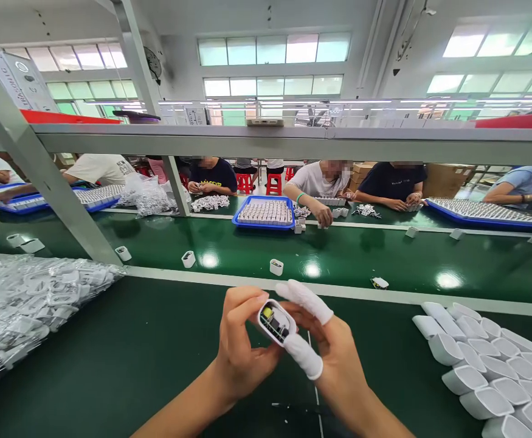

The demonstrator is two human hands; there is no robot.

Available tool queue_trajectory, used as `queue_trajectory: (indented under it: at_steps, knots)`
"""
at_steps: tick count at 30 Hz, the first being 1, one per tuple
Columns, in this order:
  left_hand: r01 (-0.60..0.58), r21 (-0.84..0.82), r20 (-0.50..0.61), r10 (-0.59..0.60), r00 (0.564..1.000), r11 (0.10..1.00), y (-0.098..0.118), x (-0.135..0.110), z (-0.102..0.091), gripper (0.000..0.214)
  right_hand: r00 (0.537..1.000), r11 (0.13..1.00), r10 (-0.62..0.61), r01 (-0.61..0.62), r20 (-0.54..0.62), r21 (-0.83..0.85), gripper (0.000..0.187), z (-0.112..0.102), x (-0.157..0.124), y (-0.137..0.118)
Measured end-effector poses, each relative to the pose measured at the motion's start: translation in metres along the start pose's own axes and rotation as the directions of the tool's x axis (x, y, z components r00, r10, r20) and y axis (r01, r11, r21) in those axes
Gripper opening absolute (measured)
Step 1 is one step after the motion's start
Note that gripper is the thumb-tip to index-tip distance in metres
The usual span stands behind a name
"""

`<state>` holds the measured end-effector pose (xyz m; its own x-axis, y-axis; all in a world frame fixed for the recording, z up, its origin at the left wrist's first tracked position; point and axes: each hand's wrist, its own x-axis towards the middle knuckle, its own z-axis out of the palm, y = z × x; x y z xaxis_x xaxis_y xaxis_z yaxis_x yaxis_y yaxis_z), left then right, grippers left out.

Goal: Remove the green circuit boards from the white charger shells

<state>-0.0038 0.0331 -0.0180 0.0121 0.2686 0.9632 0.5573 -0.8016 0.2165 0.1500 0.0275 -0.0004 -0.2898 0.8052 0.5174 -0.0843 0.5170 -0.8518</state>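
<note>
Between both hands, above the dark green bench, is a small white plastic housing (292, 317) with its open end toward me. Inside it a circuit board with a yellow component (268, 312) shows. My left hand (245, 344) grips the housing's left side with fingers and thumb. On the other side, my right hand (327, 347) holds it too, with white finger covers on the thumb and some fingers. A thin dark tool (295, 407) lies on the bench below the hands, partly hard to make out.
White housings (494, 365) stand grouped at right. A clear bag of white parts (33, 310) lies at left. Beyond runs a green belt (229, 243) carrying several housings and a loose board (379, 283). Co-workers sit across it near blue trays (234, 220). A metal frame (266, 145) spans above.
</note>
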Motion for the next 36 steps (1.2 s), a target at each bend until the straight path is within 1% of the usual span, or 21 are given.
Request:
queue_trajectory:
  at_steps: [1, 2, 3, 4, 6, 8, 10, 14, 18, 20, 24, 26, 28, 29, 31, 33, 36]
  knots:
    - [0.037, 0.004, -0.030, -0.037, 0.999, 0.999, 0.001, -0.002, 0.000, 0.060, 0.991, 0.984, -0.132, 0.128, -0.019, -0.126, 0.052, 0.001, -0.002, 0.002]
    - [0.072, 0.005, -0.049, -0.072, 0.996, 0.997, 0.002, -0.005, 0.000, 0.061, 0.968, 0.941, -0.249, 0.239, -0.015, -0.240, 0.053, 0.002, -0.004, 0.003]
    - [0.104, 0.000, -0.055, -0.104, 0.993, 0.995, 0.003, -0.007, 0.001, 0.061, 0.938, 0.887, -0.346, 0.327, 0.000, -0.326, 0.054, 0.003, -0.005, 0.004]
    - [0.133, -0.010, -0.054, -0.133, 0.990, 0.991, 0.005, -0.009, 0.001, 0.061, 0.909, 0.839, -0.416, 0.388, 0.011, -0.380, 0.053, 0.005, -0.005, 0.004]
    - [0.183, -0.021, -0.049, -0.184, 0.982, 0.983, 0.010, -0.013, 0.003, 0.061, 0.864, 0.781, -0.504, 0.460, 0.009, -0.422, 0.052, 0.009, -0.005, 0.005]
    - [0.206, -0.006, -0.056, -0.206, 0.977, 0.978, 0.015, -0.016, 0.005, 0.061, 0.837, 0.759, -0.547, 0.495, 0.000, -0.423, 0.052, 0.011, -0.004, 0.005]
    - [0.190, 0.042, -0.073, -0.187, 0.980, 0.981, 0.019, -0.017, 0.007, 0.059, 0.823, 0.743, -0.567, 0.522, 0.020, -0.419, 0.053, 0.012, -0.004, 0.005]
    - [0.137, 0.097, -0.088, -0.129, 0.988, 0.986, 0.026, -0.015, 0.009, 0.060, 0.826, 0.739, -0.557, 0.541, 0.087, -0.401, 0.054, 0.006, -0.002, 0.003]
    - [0.149, 0.036, -0.101, -0.144, 0.984, 0.988, 0.029, -0.012, 0.010, 0.061, 0.824, 0.753, -0.549, 0.560, 0.140, -0.345, 0.051, 0.002, 0.002, 0.000]
    - [0.164, 0.004, -0.097, -0.163, 0.982, 0.986, 0.029, -0.011, 0.010, 0.060, 0.834, 0.775, -0.527, 0.550, 0.163, -0.312, 0.049, 0.002, 0.004, -0.001]
    - [0.164, -0.012, -0.096, -0.164, 0.982, 0.986, 0.028, -0.011, 0.010, 0.059, 0.853, 0.803, -0.499, 0.522, 0.157, -0.287, 0.049, 0.002, 0.003, 0.000]
    - [0.138, 0.008, -0.117, -0.136, 0.984, 0.990, 0.027, -0.011, 0.010, 0.058, 0.847, 0.790, -0.505, 0.531, 0.166, -0.307, 0.050, 0.001, 0.002, 0.001]
    - [0.104, 0.038, -0.135, -0.098, 0.986, 0.994, 0.026, -0.012, 0.010, 0.059, 0.829, 0.758, -0.526, 0.558, 0.188, -0.339, 0.051, 0.000, 0.002, 0.002]
    - [0.092, 0.044, -0.136, -0.085, 0.987, 0.995, 0.025, -0.012, 0.010, 0.060, 0.817, 0.740, -0.540, 0.575, 0.201, -0.350, 0.052, -0.001, 0.002, 0.002]
    - [0.083, 0.039, -0.132, -0.077, 0.988, 0.996, 0.024, -0.012, 0.010, 0.061, 0.811, 0.730, -0.545, 0.584, 0.214, -0.356, 0.055, -0.002, 0.003, 0.003]
    - [0.078, 0.034, -0.127, -0.073, 0.989, 0.996, 0.023, -0.013, 0.011, 0.060, 0.821, 0.743, -0.522, 0.570, 0.230, -0.349, 0.056, -0.003, 0.003, 0.002]
    - [0.082, 0.023, -0.137, -0.078, 0.988, 0.996, 0.023, -0.012, 0.012, 0.058, 0.843, 0.777, -0.485, 0.538, 0.234, -0.328, 0.051, -0.003, 0.004, 0.000]
